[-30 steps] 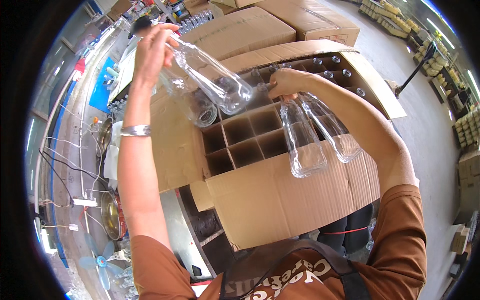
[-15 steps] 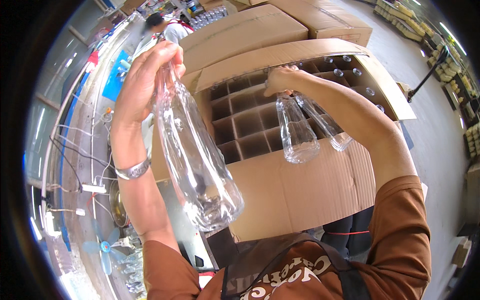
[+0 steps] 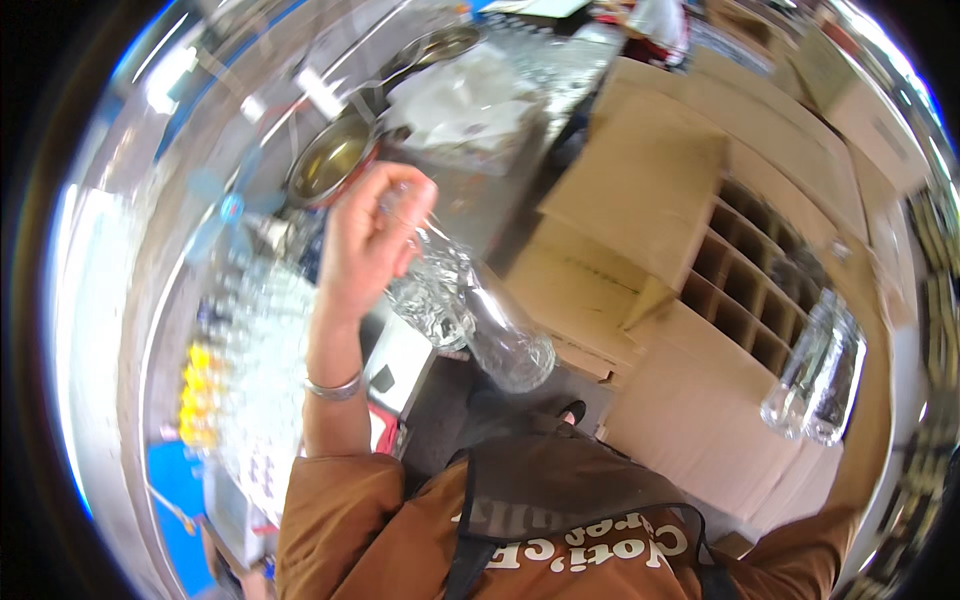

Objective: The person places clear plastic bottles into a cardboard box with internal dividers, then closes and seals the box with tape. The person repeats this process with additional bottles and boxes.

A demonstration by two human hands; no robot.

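My left hand (image 3: 372,235) is closed around the necks of two clear glass bottles (image 3: 507,345), which hang at a slant between the worktable and the carton. On the far right, my right hand (image 3: 856,275) grips two more clear glass bottles (image 3: 832,375) by their upper ends; motion blur softens its fingers. Those bottles hang over the edge of an open cardboard carton (image 3: 690,400). Inside it, a cardboard divider (image 3: 735,280) forms square cells, and the cells beside the bottles look bare.
Left of me stands a crowd of glass bottles (image 3: 260,340), some with yellow tops, near a blue fan (image 3: 232,208). A metal pan (image 3: 335,160) and crumpled white plastic (image 3: 455,100) lie on the worktable. Another person (image 3: 660,25) is at the far end. More cartons (image 3: 865,110) stand behind.
The view has swung left, bringing the worktable and crowd of bottles into sight. My left hand, still holding glass, is now away from the carton. My right hand still holds its two bottles.
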